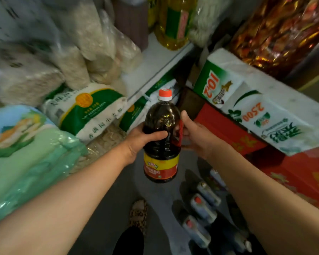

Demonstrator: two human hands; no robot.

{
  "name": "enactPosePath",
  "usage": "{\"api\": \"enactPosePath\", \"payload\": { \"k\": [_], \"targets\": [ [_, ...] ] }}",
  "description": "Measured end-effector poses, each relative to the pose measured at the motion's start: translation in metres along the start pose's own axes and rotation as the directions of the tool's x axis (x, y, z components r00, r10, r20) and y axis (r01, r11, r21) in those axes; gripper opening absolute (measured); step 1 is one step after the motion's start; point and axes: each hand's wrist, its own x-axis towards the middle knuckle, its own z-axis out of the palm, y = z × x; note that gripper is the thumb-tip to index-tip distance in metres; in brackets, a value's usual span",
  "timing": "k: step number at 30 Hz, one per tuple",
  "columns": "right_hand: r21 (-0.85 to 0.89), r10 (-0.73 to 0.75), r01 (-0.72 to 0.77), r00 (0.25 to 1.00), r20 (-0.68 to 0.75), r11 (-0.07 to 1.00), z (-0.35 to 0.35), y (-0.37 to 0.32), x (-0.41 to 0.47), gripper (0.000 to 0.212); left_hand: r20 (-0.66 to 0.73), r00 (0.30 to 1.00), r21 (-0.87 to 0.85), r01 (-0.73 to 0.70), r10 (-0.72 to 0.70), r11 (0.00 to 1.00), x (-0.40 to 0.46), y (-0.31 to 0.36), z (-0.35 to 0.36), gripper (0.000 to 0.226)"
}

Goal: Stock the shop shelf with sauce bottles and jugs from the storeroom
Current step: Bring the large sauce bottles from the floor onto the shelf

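Head camera looks down my two bare forearms to the sauce bottle (161, 137) that I hold upright in front of me, clear of the floor, between stacked goods on either side. My left hand (142, 139) wraps the dark ribbed middle of the bottle, thumb across the front, fingers curled round behind. My right hand (193, 134) holds the other side at about the same height, thumb up beside the shoulder, fingers pinching at a red tag or label edge there; how tightly I cannot tell, since the bottle hides most of them.

The bottle is full nearly to the neck with dark sauce, so I judge it heavy for its size, and the liquid will slosh if I tip it. The plastic wall is stiff enough at the ribs, which give my fingers purchase; the glossy yellow and red label (161, 167) lower down looks slicker. The orange cap (165, 94) sits on, but I would not carry by it. The best hold seems to be the ribbed waist, with a palm under the base for the walk.

Rice sacks (88, 111) lie to my left below a white shelf (155, 65), with an oil jug (173, 23) further back on it. Near my feet on the right stands a row of jugs (201, 212) on the floor, likely next to go.
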Motion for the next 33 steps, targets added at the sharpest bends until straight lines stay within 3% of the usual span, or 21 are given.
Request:
{"api": "enactPosePath", "payload": {
  "k": [2, 6, 7, 12, 15, 18, 21, 28, 33],
  "targets": [
    [0.007, -0.095, 0.095, 0.995, 0.035, 0.995, 0.005, -0.007, -0.037, 0.085, -0.043, 0.997, 0.026, -0.06, 0.061, 0.998, -0.034, 0.024, 0.011, 0.083],
    [0.102, -0.322, 0.312, 0.941, 0.105, 0.945, 0.016, -0.018, -0.126, 0.03, -0.121, 0.975, 0.094, -0.175, 0.186, 0.98, -0.12, 0.074, 0.042, 0.062],
    [0.12, -0.375, 0.36, 0.917, 0.138, 0.925, 0.02, -0.024, -0.149, 0.028, -0.148, 0.967, 0.1, -0.193, 0.206, 0.976, -0.143, 0.085, 0.048, 0.062],
    [0.105, -0.547, 0.54, 0.791, 0.275, 0.835, 0.039, -0.059, -0.236, 0.074, -0.321, 0.915, 0.075, -0.231, 0.243, 0.97, -0.259, 0.144, 0.069, 0.075],
    [0.012, -0.524, 0.56, 0.768, 0.37, 0.829, 0.061, -0.071, -0.271, 0.098, -0.432, 0.865, 0.041, -0.266, 0.257, 0.963, -0.326, 0.178, 0.069, 0.062],
    [-0.123, -0.468, 0.583, 0.746, 0.474, 0.803, 0.099, -0.075, -0.297, 0.083, -0.537, 0.802, 0.015, -0.3, 0.261, 0.954, -0.388, 0.203, 0.057, 0.039],
    [-0.157, -0.529, 0.654, 0.71, 0.465, 0.74, 0.15, -0.088, -0.32, 0.073, -0.612, 0.743, 0.005, -0.34, 0.272, 0.94, -0.445, 0.223, 0.038, 0.03],
    [-0.125, -0.583, 0.769, 0.569, 0.58, 0.627, 0.287, -0.129, -0.377, 0.058, -0.754, 0.592, 0.056, -0.374, 0.285, 0.926, -0.57, 0.235, -0.039, 0.039],
    [-0.165, -0.612, 0.819, 0.528, 0.589, 0.549, 0.412, -0.138, -0.403, 0.053, -0.834, 0.462, 0.101, -0.41, 0.302, 0.907, -0.65, 0.215, -0.116, 0.046]
  ]
}}
